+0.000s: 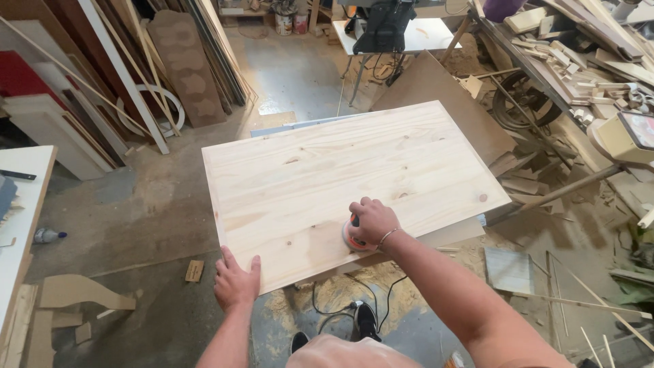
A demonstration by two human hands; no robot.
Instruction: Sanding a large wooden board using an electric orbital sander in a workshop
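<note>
Here the right hand point(372, 219) is gripping the sander point(353, 237), fingers wrapped over it; left hand point(236, 281), fingers together, is bracing the board point(340, 170). Near the edge, tipping could gouge it.

We see a pale pine panel point(340, 180) resting on a stand — an orange sander point(354, 238) sits on its near edge. Beneath, the concrete floor point(150, 218) carries sawdust point(340, 289) and offcuts point(75, 293).

Workshop clutter all round the bench

Boards and panels point(184, 65) lean against the far wall; a plastic bottle point(49, 236) lies on the concrete floor — sawdust point(340, 289) heaped nearby; offcuts point(586, 65) crowd a shelf; a black machine point(385, 24) sits on a white table point(436, 34).
</note>
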